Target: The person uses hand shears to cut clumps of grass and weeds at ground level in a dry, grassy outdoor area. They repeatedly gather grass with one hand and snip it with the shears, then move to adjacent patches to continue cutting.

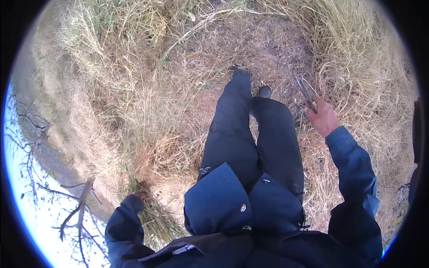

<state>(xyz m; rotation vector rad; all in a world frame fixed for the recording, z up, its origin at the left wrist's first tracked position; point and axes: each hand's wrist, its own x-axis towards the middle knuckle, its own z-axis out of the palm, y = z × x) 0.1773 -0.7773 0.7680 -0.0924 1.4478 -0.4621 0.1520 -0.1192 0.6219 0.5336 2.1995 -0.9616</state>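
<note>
My left hand [142, 195] is low on the left, closed around a bundle of cut-looking grass [161, 217]. Green and straw-coloured stems stick out above and below the fist, and the sleeve hides part of the hand. Out to the right, my right hand [322, 115] grips a dark metal hand tool [305, 93], which looks like a sickle. Its far end points up and left, over trampled ground. Whether the tool touches any stems cannot be made out. Dry standing grass [348, 77] is nearest to that hand on its right.
My legs [231, 124] in dark trousers extend ahead, one shoe [264, 91] showing on the bare, straw-littered soil [274, 43]. Tall dry grass [134, 37] grows at the upper left. A bare-branched tree [82, 204] stands at lower left. A dark shape [415, 140] edges in at far right.
</note>
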